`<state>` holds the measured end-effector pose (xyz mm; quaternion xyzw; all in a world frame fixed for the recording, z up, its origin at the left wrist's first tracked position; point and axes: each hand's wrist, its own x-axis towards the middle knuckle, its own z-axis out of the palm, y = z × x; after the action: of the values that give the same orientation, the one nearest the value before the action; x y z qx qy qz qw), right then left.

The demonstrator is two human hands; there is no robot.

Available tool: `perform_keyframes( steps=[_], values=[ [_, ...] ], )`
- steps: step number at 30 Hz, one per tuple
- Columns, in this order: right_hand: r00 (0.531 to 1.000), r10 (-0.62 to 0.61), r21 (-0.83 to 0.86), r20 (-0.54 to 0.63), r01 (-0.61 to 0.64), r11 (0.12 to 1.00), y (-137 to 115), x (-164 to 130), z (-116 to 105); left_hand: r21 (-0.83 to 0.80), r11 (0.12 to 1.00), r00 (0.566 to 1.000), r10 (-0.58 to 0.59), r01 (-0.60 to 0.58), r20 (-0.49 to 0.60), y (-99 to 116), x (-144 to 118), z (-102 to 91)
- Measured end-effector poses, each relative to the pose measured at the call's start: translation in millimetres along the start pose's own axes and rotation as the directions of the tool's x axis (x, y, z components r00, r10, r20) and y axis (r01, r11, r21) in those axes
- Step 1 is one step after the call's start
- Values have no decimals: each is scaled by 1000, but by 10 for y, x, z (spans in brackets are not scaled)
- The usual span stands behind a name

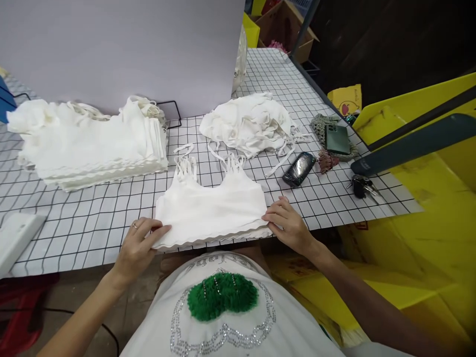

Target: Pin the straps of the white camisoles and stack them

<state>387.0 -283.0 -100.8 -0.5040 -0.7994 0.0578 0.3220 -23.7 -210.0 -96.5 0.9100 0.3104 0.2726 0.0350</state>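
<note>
A small stack of white strappy crop tops (pixel 211 208) lies flat at the table's front edge, straps pointing away from me and hems toward me. My left hand (pixel 138 243) holds the lower left corner, its thumb resting on top of the cloth. At the lower right corner my right hand (pixel 290 225) grips the hem between fingers and thumb. Beyond the stack sits a loose heap of white tops (pixel 249 124) with straps trailing out. To the left stands a taller, neater pile of folded white tops (pixel 100 144).
A grid-patterned cloth (pixel 89 218) covers the table. On the right lie a dark glossy case (pixel 298 169), a green phone (pixel 337 139) and keys (pixel 362 187). A grey panel (pixel 122 49) stands behind; yellow bins (pixel 439 208) are at right, and a white device (pixel 18 238) at left.
</note>
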Motion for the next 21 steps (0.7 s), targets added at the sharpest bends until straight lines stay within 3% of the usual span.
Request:
perform_keyframes(
  steps=[2,5,7,10,13,15,17,19,21],
  values=[
    [999,-9,17,49,8,1000,-11,-3,-11,-3,999,999,-48,48,23,-13,-54,-11],
    [994,-6,81,106,-3,997,0,62,-91,-83,986,977,-127,143,170,-48,-44,-99],
    [997,52,112,59,-59,992,19,139,-126,-160,959,954,-193,232,228,-53,20,-155],
    [995,100,22,9,-101,995,35,226,-60,-163,929,930,-295,333,218,5,134,-103],
    [980,27,-137,198,0,991,42,208,94,-83,962,932,-226,259,285,69,197,74],
    [957,3,-188,290,53,981,71,187,168,-98,969,944,-195,227,266,21,239,160],
    [972,5,-204,234,44,978,119,248,195,-155,938,947,-290,310,141,-126,339,181],
    [994,-7,-174,108,26,984,156,447,194,-232,864,892,-452,446,33,-331,520,164],
    [999,-47,-110,18,49,993,152,768,202,-317,749,803,-590,582,78,-532,755,172]
  ],
)
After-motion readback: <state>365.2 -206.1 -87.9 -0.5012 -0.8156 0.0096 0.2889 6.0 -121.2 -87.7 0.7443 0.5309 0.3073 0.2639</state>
